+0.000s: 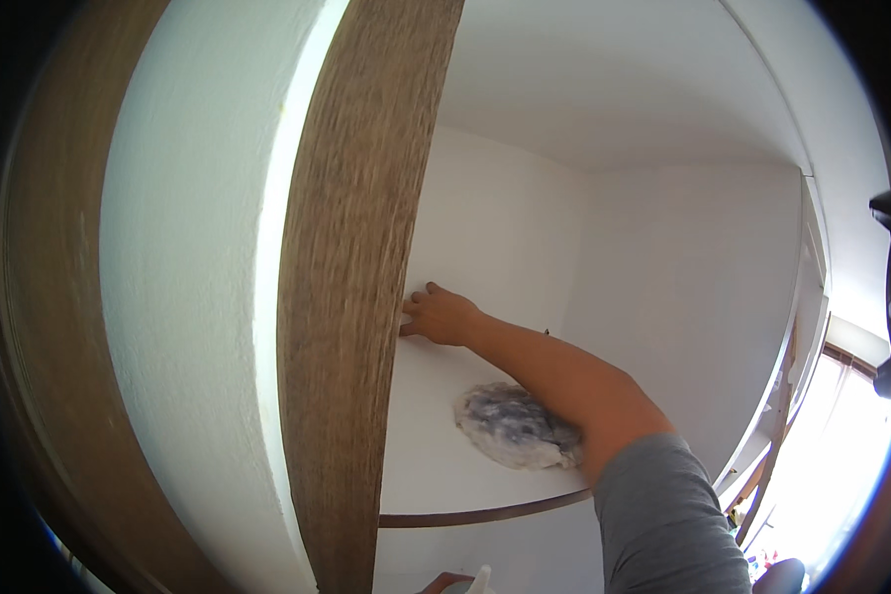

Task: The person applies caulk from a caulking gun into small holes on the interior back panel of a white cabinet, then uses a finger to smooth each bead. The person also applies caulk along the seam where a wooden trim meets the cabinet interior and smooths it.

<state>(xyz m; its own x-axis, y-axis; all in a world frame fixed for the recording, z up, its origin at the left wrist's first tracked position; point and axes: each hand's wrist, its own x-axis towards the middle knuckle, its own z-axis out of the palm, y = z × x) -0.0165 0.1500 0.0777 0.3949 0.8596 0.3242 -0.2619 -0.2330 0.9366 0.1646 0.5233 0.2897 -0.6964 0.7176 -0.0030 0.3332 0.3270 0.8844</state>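
Right hand (441, 315): lying open, fingers spread flat on the white cabinet shelf (431, 445) beside the wood-grain door (351, 297). Crumpled grey-white cloth (513, 428): resting on the shelf under the forearm. Left hand (444, 583): showing at the lower edge, grip indiscernible.

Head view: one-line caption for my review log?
Right hand flat on a white shelf behind a wooden door edge, crumpled cloth nearby.
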